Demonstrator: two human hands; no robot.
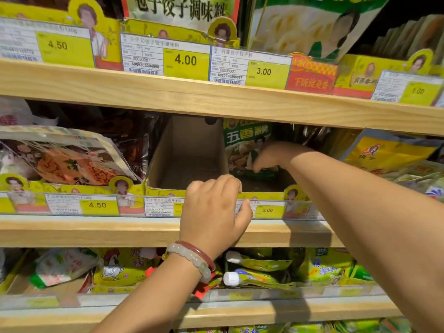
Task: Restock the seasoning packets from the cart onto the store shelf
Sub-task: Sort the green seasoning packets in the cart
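Three wooden shelf tiers visible; middle shelf [72,230] taken as landmark, all positions given against it.

Above middle shelf: upper tier with yellow price tags reading 4.50, 4.00, 3.00. Below it: lower tier of yellow pouches, some with white caps.

On middle shelf, centre: empty cardboard display box [189,159], open at top, nothing inside. Just right of it, a second box compartment holds green seasoning packets [242,145], upright, leaning against the shared divider. On the shelf's left end: clear-wrapped orange packs [72,159], lying tilted. Right end: yellow packets [384,152].

Hands:
- Right hand [274,156] reached deep over the shelf into the right compartment, fingers curled down at the face of the green packets. Looks like a pinch on the front packet; fingertips partly hidden, so the grip is judged, not confirmed.
- Left hand [216,207] at the shelf's front edge, fingers hooked over the yellow front lip of the boxes, thumb on the price strip. Steadying hold. Bead bracelet [192,258] and red bangle on that wrist.

Cart not in view.

Step in hand (judgement): seating or straightening green packets in their compartment, box braced meanwhile.

Next move calls for: right hand releasing and withdrawing without tipping the row forward; then a fetch from the cart, likely for the empty box.
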